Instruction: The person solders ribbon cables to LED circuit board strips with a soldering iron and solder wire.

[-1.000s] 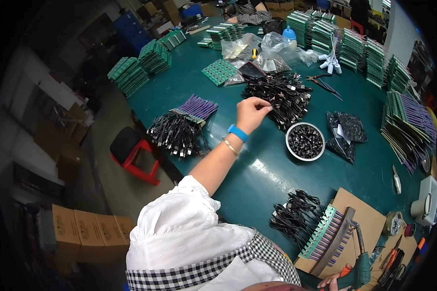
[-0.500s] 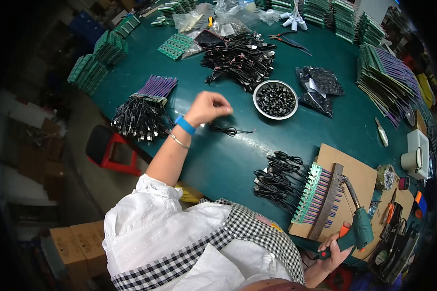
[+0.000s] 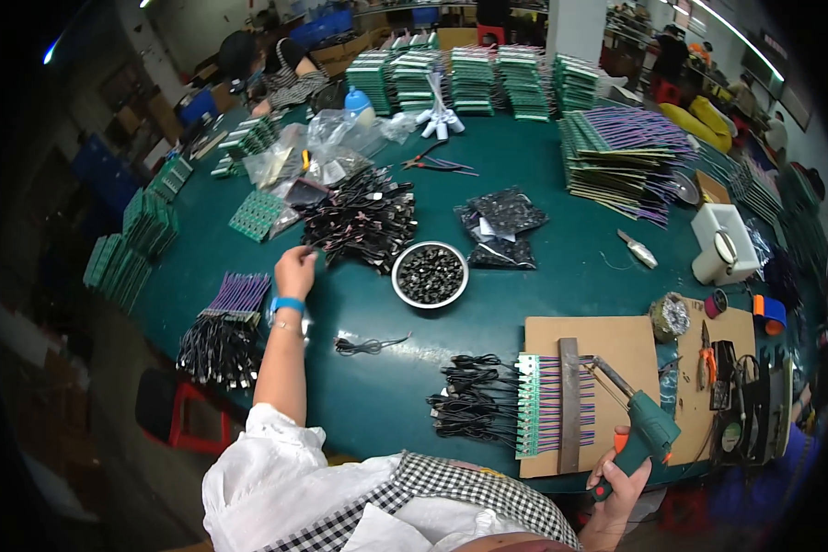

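My left hand [image 3: 294, 273] is at the left edge of a heap of black cables [image 3: 363, 221], fingers curled together; whatever they may hold is hidden. In my right hand [image 3: 624, 483] is a green soldering gun [image 3: 650, 428], its metal tip angled over a brown board [image 3: 621, 354]. On that board lies a strip of green circuit boards [image 3: 528, 405] with purple wires, crossed by a dark metal bar [image 3: 569, 405]. Bundled black cables [image 3: 474, 400] extend left from the strip. One coiled black cable [image 3: 373, 346] lies alone mid-table.
A metal bowl [image 3: 431, 276] holds small black parts. Plastic bags [image 3: 501, 225], pliers [image 3: 432, 166] and stacked green boards [image 3: 472, 83] stand farther back. Wired boards with cables [image 3: 221, 345] lie left. Beside the brown board are a solder spool [image 3: 716, 302] and orange-handled tool [image 3: 706, 363].
The view has tilted up, showing more of the room. My left hand has moved from near the lone cable to the cable heap. My right hand still holds the soldering gun.
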`<state>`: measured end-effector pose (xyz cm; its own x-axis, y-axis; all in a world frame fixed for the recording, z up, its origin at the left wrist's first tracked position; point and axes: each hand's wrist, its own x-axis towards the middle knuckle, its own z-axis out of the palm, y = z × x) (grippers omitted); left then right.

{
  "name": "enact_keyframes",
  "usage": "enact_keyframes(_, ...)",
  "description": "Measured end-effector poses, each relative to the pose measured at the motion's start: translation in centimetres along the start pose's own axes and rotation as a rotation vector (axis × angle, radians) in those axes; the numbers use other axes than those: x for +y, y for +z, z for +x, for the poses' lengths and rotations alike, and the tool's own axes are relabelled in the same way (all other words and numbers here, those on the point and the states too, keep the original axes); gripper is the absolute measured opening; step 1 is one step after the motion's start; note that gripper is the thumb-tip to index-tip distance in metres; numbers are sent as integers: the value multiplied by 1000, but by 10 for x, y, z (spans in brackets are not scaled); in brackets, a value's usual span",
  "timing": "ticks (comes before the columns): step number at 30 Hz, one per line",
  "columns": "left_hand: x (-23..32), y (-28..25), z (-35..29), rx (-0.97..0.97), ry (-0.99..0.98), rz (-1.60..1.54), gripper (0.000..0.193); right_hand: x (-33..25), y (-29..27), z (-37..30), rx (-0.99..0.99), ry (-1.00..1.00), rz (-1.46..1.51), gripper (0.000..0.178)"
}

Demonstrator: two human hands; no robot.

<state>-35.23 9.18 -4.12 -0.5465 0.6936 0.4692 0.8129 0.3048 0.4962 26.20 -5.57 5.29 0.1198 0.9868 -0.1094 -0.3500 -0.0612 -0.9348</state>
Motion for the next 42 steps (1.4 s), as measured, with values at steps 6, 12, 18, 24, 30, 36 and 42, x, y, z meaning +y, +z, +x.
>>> enact_keyframes(6, 44, -33, -37, -190, -123, -683, 11, 3, -6, 5, -28, 21, 19, 58)
enact_keyframes(12, 88, -45, -80, -421, 266, 79, 32, 6, 2, 12, -65, 11, 20, 58)
enact_keyframes(18, 92, -28, -69, -692, 273, -62, 20, 3, 3, 7, -66, 3, 4, 58)
enact_keyframes(24, 103, -26, -64, -626, 483, -94, 13, 1, 0, 2, -34, -5, 18, 57)
enact_keyframes(30, 164, -44, -65, -427, 91, -561, 14, 5, 1, 6, -39, -17, -30, 60)
enact_keyframes(36, 272, -52, -106, -779, 427, -786, 15, 9, 13, 17, -77, -33, 2, 61)
enact_keyframes(42, 322, -49, -188, -1148, 706, -985, 14, 15, 62, 20, -103, -90, -97, 70)
